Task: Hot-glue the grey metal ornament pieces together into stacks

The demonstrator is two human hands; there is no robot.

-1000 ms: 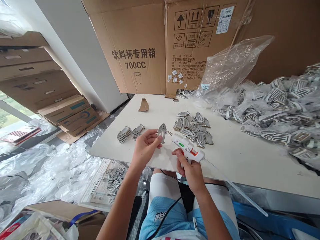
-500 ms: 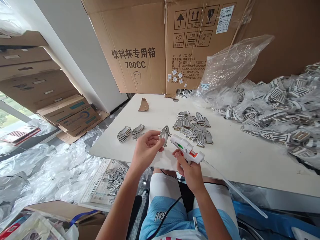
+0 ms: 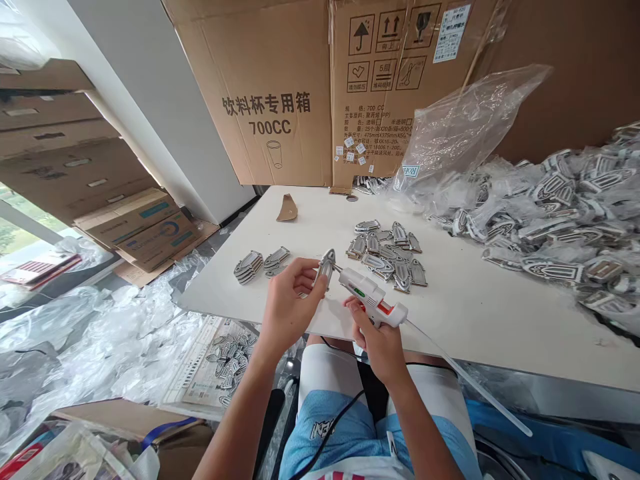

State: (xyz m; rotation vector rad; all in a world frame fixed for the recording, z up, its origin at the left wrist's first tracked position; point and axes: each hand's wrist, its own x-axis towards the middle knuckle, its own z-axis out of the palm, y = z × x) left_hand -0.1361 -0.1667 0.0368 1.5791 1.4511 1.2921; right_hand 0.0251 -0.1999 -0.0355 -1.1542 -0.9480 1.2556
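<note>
My left hand [image 3: 293, 303] pinches a small silver-grey metal piece [image 3: 326, 268] upright above the front part of the white table. In my right hand [image 3: 375, 337] is a white glue gun [image 3: 369, 295], its tip touching or very near the right side of the piece. A long translucent glue stick [image 3: 467, 377] sticks out of the gun's back. Beyond the gun lies a loose heap of similar metal pieces [image 3: 387, 253]. Left of my left hand are a neat stack of them [image 3: 248, 267] and a smaller stack [image 3: 277, 259].
A brown cardboard scrap [image 3: 287, 208] lies on the white table [image 3: 465, 320]. Large cartons [image 3: 280, 53] stand behind it. Many plastic-wrapped pieces [image 3: 560, 220] cover the right side. At lower left, more pieces [image 3: 233, 360] lie on a low surface beside plastic wrap [image 3: 105, 333].
My left hand has shifted slightly left and up, and the held piece has turned a little. The glue gun has moved slightly left with its tip still at the piece.
</note>
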